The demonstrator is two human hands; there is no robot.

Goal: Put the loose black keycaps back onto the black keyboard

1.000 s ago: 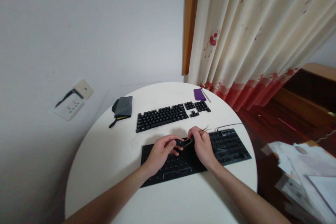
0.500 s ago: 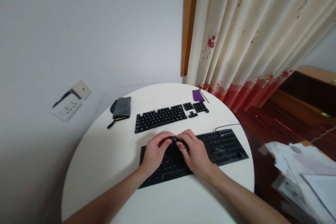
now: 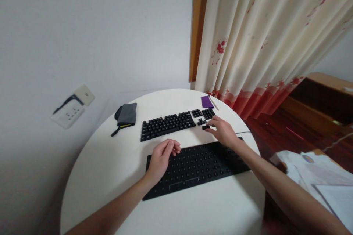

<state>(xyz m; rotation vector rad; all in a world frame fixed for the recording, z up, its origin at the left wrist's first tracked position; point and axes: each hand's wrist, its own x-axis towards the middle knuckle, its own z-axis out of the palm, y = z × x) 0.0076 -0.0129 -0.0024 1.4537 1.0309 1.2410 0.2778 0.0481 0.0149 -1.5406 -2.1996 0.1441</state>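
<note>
My right hand (image 3: 223,130) reaches over the far right of the table, thumb and fingertips closed on a small black keycap (image 3: 205,127) at table height. Just behind it is a small group of loose arrow keycaps (image 3: 201,121). My left hand (image 3: 163,156) hovers over the left part of a black keyboard base (image 3: 190,165), its fingers curled in and the thumb against them, with nothing visible between them. Bare key stems show across the base, whose right end lies under my right forearm. Behind the base, black keycaps (image 3: 168,125) are laid out in keyboard order.
A grey pouch (image 3: 127,114) lies at the left on the round white table (image 3: 110,187). At the far right are a purple cloth (image 3: 206,102) and a thin pale stick (image 3: 214,103). A cable (image 3: 242,132) runs off the right edge. Papers (image 3: 325,180) lie beyond the table.
My hands have parted. The right has moved forward and right from the base to the arrow keycaps, with the small black piece. The left stays over the base, fingers curled.
</note>
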